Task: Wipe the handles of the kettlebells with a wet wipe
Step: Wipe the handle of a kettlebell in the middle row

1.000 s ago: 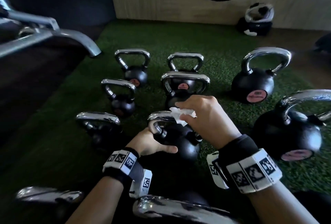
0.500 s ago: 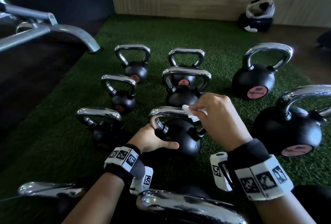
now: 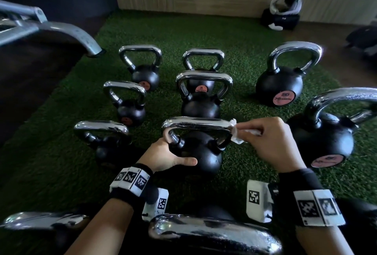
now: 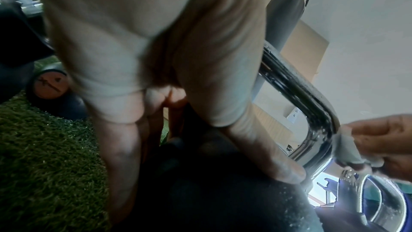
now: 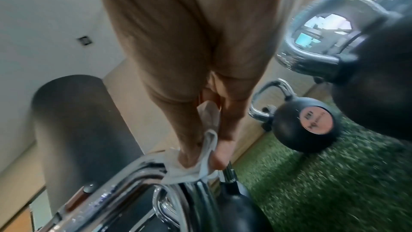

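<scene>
A black kettlebell (image 3: pixel 204 156) with a chrome handle (image 3: pixel 197 125) stands on the turf in front of me. My left hand (image 3: pixel 169 155) grips its body, thumb lying across the front and fingers round the left shoulder, seen close up as the left hand (image 4: pixel 156 77). My right hand (image 3: pixel 269 140) pinches a white wet wipe (image 3: pixel 236 134) against the handle's right corner. In the right wrist view the wet wipe (image 5: pixel 200 161) is wrapped on the chrome handle (image 5: pixel 125 183) under thumb and fingers. The left wrist view shows the wet wipe (image 4: pixel 345 147) on the handle's bend.
Several more chrome-handled kettlebells stand in rows on the green turf (image 3: pixel 234 36); large ones sit at the right (image 3: pixel 322 142) and close below me (image 3: pixel 214 232). A grey machine leg (image 3: pixel 67 32) reaches in from the left. A bag (image 3: pixel 283 12) lies by the wooden wall.
My right hand slid the wipe rightward along the top of the handle to its right corner. The left hand kept its hold on the kettlebell's body.
</scene>
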The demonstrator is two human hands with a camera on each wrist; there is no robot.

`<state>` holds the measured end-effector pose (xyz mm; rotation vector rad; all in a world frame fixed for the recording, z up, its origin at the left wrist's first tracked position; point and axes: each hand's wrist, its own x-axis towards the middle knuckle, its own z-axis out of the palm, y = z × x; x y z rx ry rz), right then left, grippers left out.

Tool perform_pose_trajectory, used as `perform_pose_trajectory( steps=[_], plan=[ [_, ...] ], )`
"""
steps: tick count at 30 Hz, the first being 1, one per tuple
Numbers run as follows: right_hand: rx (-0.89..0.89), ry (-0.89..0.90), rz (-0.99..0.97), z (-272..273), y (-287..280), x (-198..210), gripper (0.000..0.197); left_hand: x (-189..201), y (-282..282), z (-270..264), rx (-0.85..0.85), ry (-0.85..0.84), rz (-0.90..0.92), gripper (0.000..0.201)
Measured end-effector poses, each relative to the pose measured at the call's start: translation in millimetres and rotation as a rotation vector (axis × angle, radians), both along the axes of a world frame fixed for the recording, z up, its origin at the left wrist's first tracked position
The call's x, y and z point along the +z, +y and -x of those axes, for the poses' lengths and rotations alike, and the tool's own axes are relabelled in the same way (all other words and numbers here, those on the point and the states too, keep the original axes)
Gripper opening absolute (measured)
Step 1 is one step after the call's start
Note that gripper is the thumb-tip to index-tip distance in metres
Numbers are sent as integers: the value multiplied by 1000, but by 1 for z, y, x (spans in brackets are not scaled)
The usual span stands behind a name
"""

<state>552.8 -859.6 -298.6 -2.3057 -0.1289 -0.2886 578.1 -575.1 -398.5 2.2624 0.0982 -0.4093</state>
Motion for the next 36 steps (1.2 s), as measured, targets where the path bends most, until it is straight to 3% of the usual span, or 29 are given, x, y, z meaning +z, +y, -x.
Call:
perform_pose_trajectory(
  steps=[5, 8, 11, 14, 19, 22, 24, 25, 28, 30, 33, 36],
  plan=[
    [-30, -13, -96, 1, -3, -20, 11, -2, 1, 1, -5, 12, -2, 117],
    [-10, 96, -236, -3, -6, -38, 16, 4, -1, 5, 11, 17, -8, 116],
    [0, 223, -356, -8, -1, -58, 21, 9, -2, 8, 26, 13, -6, 99],
    [21, 267, -433, -7, 6, -70, 21, 9, -2, 11, 61, 8, -25, 100],
    [-4, 259, -346, -6, -3, -59, 20, 20, 1, 13, -28, 66, -112, 106],
    [-20, 186, -292, -1, -14, -33, 16, 36, 15, 8, -75, 97, -175, 70],
    [-9, 112, -311, 3, -14, -13, 15, 53, 24, 9, 36, -38, -240, 43],
    [5, 69, -312, 4, -12, -3, 14, 65, 28, 12, 112, -171, -246, 40],
    [91, -37, -379, 3, 0, 25, 13, 116, 26, 25, 211, -588, -110, 35],
    [178, -104, -423, -1, 12, 40, 14, 148, 14, 29, 130, -658, 55, 25],
    [284, -170, -406, -7, 30, 57, 13, 176, -8, 28, -3, -364, 408, 28],
    [353, -180, -375, -11, 46, 70, 13, 181, -23, 23, -99, -187, 469, 46]
  ],
)
